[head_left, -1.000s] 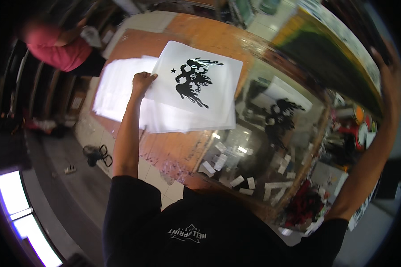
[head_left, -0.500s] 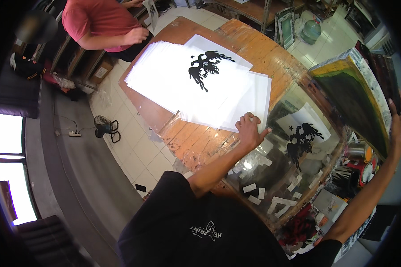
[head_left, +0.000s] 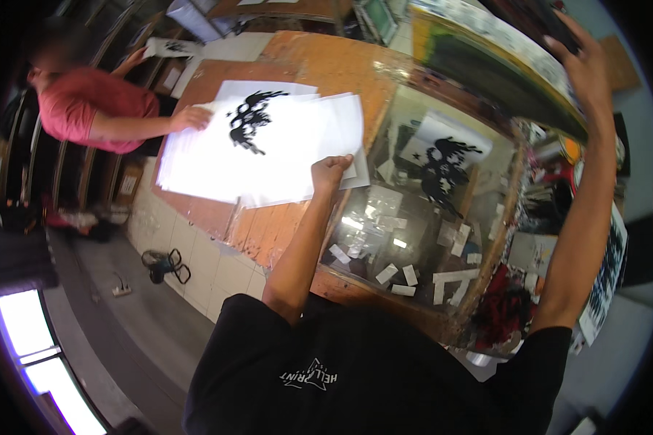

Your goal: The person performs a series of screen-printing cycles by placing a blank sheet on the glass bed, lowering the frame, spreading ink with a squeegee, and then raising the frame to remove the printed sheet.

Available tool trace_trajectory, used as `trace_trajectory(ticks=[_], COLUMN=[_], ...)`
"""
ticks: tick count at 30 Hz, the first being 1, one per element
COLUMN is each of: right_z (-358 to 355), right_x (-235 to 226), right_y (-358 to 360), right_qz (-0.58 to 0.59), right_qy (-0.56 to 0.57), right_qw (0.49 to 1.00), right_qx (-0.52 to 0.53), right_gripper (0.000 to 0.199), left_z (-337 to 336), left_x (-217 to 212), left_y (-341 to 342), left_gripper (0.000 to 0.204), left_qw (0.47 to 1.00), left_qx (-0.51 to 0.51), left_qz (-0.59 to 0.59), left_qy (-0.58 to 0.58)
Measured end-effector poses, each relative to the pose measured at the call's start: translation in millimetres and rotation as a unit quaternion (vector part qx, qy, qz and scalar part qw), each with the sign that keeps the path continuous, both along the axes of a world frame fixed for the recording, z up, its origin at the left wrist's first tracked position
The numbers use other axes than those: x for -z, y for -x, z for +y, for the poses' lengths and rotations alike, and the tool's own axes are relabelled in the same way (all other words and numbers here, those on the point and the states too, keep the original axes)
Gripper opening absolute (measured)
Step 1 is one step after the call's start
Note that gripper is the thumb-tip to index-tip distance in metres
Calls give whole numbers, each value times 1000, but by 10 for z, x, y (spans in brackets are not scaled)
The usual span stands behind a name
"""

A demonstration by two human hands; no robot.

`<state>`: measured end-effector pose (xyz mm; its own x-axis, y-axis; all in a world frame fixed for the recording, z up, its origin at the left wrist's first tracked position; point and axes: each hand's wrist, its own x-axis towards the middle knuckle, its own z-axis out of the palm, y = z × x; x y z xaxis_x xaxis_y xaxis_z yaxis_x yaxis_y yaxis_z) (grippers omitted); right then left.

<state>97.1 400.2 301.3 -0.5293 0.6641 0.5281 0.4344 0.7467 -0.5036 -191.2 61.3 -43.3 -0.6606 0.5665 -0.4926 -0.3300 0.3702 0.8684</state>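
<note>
My left hand [head_left: 331,172] is closed at the near right corner of a pile of white translucent sheets [head_left: 297,138], pinching a sheet's edge. A black winged figure [head_left: 252,123] is printed on the top sheet. To the right, a glass plate [head_left: 370,246] set in the table has a similar black design [head_left: 442,170] on a pale sheet. High at the right, my right hand [head_left: 586,72] grips a dark bar [head_left: 540,22] along the raised printing screen [head_left: 486,69]. Whether the bar is fixed to the screen is unclear.
At the left, a person in a pink shirt [head_left: 87,109] has one hand [head_left: 192,118] on the pile and a printed sheet [head_left: 170,48] in the other. Paint cans [head_left: 569,150] and a red cloth [head_left: 500,308] crowd the right side. A fan [head_left: 165,266] stands on the floor.
My left hand has gone from spread fingers to a pinch at the sheets' corner. The person in pink has laid a hand on the pile. My view has turned, shifting everything.
</note>
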Motion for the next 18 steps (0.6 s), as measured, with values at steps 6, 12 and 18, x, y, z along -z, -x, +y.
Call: trace_trajectory(ticks=[6, 12, 18], right_z=[-547, -381, -482], right_x=[-276, -237, -301], right_y=[173, 63, 162], right_qz=[19, -35, -38], right_qy=[-8, -134, -41], right_qw=[998, 988, 993], right_qx=[67, 61, 100], right_gripper=[38, 38, 26], left_z=[450, 979, 1207], left_x=[-231, 30, 19], left_y=[-1082, -2271, -2807], left_gripper=[16, 18, 37], left_qw=[940, 860, 807], left_qx=[185, 373, 442], left_qz=[288, 343, 364], left_qy=[15, -62, -145])
